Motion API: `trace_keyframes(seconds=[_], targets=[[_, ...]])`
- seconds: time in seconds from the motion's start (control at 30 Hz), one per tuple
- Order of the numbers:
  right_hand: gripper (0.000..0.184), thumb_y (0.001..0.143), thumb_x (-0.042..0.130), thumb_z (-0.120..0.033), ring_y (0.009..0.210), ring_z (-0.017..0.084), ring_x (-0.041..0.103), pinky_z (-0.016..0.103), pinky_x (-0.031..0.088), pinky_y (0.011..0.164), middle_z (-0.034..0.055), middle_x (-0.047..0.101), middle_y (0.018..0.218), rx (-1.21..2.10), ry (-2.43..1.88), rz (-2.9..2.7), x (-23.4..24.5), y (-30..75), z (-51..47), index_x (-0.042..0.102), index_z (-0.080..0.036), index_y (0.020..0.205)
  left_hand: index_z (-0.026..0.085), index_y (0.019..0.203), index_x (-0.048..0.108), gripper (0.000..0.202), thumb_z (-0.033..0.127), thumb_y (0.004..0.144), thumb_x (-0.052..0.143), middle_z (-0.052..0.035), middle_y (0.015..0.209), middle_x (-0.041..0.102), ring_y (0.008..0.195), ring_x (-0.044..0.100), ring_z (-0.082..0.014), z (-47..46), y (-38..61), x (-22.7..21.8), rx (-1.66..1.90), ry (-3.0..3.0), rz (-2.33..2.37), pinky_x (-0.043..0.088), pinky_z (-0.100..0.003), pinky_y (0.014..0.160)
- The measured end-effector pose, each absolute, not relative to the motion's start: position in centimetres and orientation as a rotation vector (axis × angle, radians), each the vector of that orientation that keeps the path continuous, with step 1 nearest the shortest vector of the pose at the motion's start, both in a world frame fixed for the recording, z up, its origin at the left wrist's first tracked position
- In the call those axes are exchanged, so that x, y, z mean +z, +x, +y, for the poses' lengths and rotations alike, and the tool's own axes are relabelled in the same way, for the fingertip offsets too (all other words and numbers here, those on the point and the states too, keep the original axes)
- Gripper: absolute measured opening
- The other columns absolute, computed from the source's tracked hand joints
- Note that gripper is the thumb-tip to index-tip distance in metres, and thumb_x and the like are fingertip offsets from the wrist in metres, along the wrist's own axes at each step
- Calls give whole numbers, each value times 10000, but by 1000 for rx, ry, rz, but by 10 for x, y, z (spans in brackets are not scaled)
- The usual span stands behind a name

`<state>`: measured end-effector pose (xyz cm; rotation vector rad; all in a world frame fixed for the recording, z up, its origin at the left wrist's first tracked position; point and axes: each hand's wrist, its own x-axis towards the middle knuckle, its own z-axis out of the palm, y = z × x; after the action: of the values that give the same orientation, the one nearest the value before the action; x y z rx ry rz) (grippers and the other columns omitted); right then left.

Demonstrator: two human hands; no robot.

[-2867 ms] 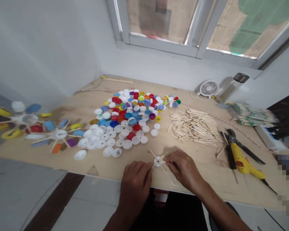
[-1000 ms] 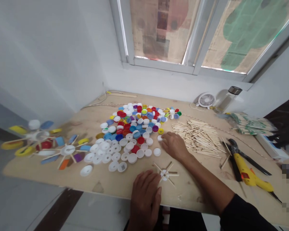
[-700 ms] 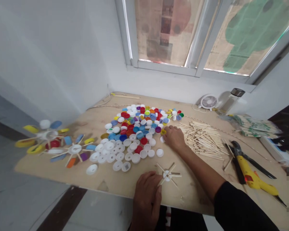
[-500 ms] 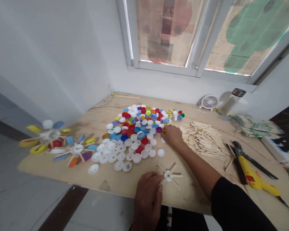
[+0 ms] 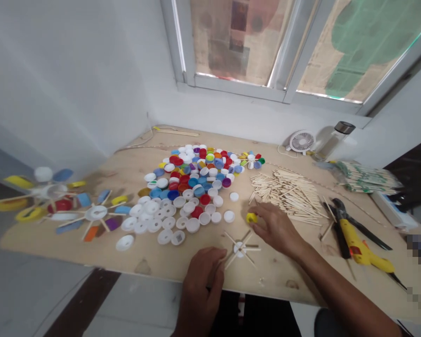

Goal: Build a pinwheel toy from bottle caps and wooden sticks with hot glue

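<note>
A white cap with thin wooden sticks fixed in a spoked wheel (image 5: 239, 249) lies near the table's front edge. My left hand (image 5: 204, 278) is at its left side, fingers curled and thumb close to the stick ends; the fingertips appear to pinch a spoke, partly hidden by the hand. My right hand (image 5: 275, 229) holds a small yellow bottle cap (image 5: 251, 218) between thumb and fingers, just above and right of the wheel. Beyond lies a heap of coloured bottle caps (image 5: 192, 181), with white caps (image 5: 157, 213) at its near side.
Loose wooden sticks (image 5: 291, 196) are piled right of the caps. A yellow glue gun (image 5: 358, 243) and black-handled pliers (image 5: 340, 220) lie farther right. Spoked wheels with coloured caps (image 5: 96, 213) stand at left. A small fan (image 5: 301, 141) and glass bottle (image 5: 333, 142) stand at the back.
My right hand has come back from the cap heap toward the spoked wheel, with a yellow cap in its fingers. My left hand stays beside the wheel. The view has shifted slightly.
</note>
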<state>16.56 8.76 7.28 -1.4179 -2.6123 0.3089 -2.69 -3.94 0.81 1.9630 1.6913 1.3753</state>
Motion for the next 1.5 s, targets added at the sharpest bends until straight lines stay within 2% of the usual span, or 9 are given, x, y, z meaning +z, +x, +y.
trace_keyframes(seconds=[0.2, 0.47, 0.57, 0.67, 0.8, 0.93, 1.07, 1.33, 1.5], targets=[[176, 884, 536, -157, 980, 193, 562, 302, 410, 841, 52, 655, 1019, 389, -1278, -2642, 66, 166, 85, 634, -209, 1021, 190, 1018, 637, 216, 120, 869, 498, -78, 962, 708, 922, 656, -205, -17, -34, 20, 1239, 2269, 1633, 539, -363, 823], [201, 892, 543, -172, 982, 196, 581, 317, 426, 871, 57, 672, 1028, 392, -1201, -2596, 66, 160, 89, 639, -197, 1066, 160, 988, 662, 260, 63, 856, 460, -99, 1007, 729, 939, 635, -247, 8, -38, 16, 1110, 2697, 1596, 543, -415, 805], [232, 894, 531, -185, 1052, 209, 581, 351, 433, 911, 69, 667, 1110, 368, -1226, -2523, 66, 173, 82, 632, -208, 1102, 181, 975, 653, 244, 73, 847, 476, -75, 939, 727, 910, 628, -244, 0, -40, 16, 1086, 2655, 1599, 533, -408, 796], [237, 919, 482, -216, 1073, 212, 594, 372, 447, 924, 73, 675, 1130, 351, -1254, -2455, 64, 191, 71, 636, -219, 1098, 205, 947, 635, 221, 79, 847, 484, -40, 846, 705, 818, 623, -205, -15, -37, 20, 1036, 2477, 1551, 522, -355, 734], [240, 925, 450, -241, 1056, 196, 613, 337, 464, 910, 53, 687, 1120, 297, -1337, -2394, 60, 211, 64, 656, -240, 1048, 217, 948, 616, 185, 101, 854, 506, -19, 807, 687, 769, 620, -181, -32, -28, 24, 1019, 2332, 1422, 501, -321, 689], [229, 899, 454, -217, 903, 194, 644, 313, 477, 797, 57, 706, 1000, 205, -1493, -2374, 54, 222, 76, 668, -226, 981, 228, 912, 611, 178, 111, 872, 484, -9, 783, 685, 732, 623, -171, -33, -24, 21, 1111, 2223, 1461, 491, -308, 676], [202, 887, 469, -223, 791, 203, 614, 295, 428, 698, 55, 684, 833, 98, -1627, -2413, 53, 219, 89, 663, -207, 831, 226, 950, 603, 162, 119, 858, 523, -7, 783, 686, 725, 631, -165, -31, -26, 16, 1154, 2250, 1481, 493, -290, 677], [199, 868, 483, -116, 881, 227, 574, 313, 385, 759, 83, 663, 883, -3, -1700, -2528, 56, 206, 98, 658, -195, 820, 219, 949, 600, 123, 167, 852, 544, -19, 786, 680, 739, 629, -184, -31, -21, 12, 1134, 2353, 1570, 475, -315, 705], [175, 852, 508, -109, 886, 234, 558, 319, 389, 772, 105, 648, 897, 48, -1667, -2526, 52, 207, 107, 654, -185, 795, 221, 810, 585, 42, 183, 827, 583, -15, 721, 627, 708, 574, -208, -30, -11, 13, 998, 2421, 1701, 427, -345, 674]])
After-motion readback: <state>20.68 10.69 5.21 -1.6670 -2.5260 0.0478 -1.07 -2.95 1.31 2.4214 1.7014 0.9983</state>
